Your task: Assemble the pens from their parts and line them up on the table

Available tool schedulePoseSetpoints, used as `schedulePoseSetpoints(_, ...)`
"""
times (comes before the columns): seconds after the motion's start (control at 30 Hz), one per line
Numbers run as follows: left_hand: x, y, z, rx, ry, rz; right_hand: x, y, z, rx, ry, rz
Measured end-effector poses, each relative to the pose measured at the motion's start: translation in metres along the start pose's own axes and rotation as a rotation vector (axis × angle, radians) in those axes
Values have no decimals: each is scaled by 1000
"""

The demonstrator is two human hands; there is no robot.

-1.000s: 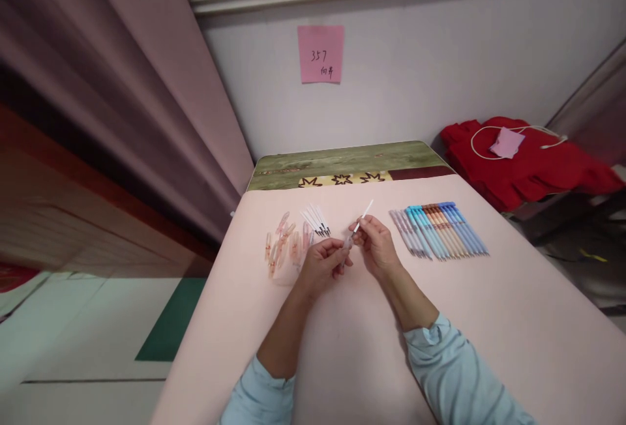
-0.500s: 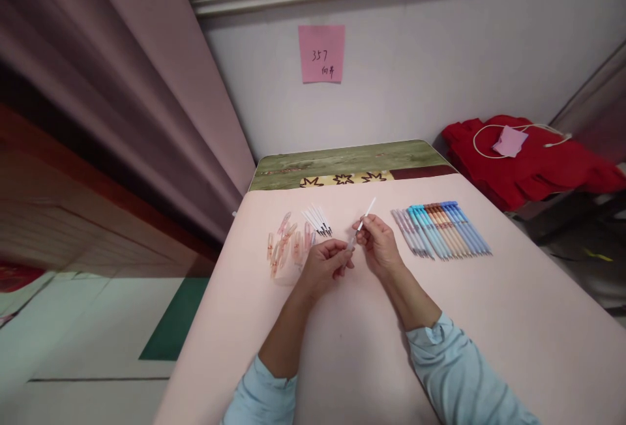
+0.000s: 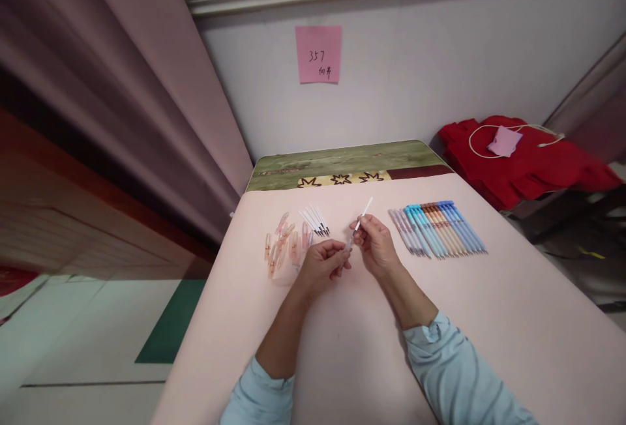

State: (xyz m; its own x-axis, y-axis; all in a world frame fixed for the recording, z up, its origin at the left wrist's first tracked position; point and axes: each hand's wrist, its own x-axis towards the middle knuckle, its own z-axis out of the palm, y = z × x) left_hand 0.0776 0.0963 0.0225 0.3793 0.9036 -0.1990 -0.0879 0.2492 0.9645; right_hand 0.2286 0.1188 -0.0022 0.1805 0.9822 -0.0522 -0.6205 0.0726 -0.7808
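My left hand is closed around a translucent pen barrel, most of it hidden by the fingers. In my right hand a white pen refill is pinched between thumb and fingers. It slants up and away, and its lower end is at the mouth of the barrel; whether the tip is inside I cannot tell. Just beyond my left hand lie loose white refills with dark ends. Pinkish and peach pen barrels are scattered to its left, partly covered by that hand.
Right of my hands, a neat row of pens in grey, light blue, peach and blue lies on the pale pink tabletop. Red cloth with a white cable sits beyond the right table edge. A pink note is stuck on the wall.
The whole view has shifted slightly, with everything a little further left in the picture. Both hands keep the same hold, refill and barrel end to end.
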Motion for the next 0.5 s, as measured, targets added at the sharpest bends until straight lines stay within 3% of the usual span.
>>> schedulePoseSetpoints(0.5,3,-6,-7,33,-2,106,-7,7,0,-164,-263,19)
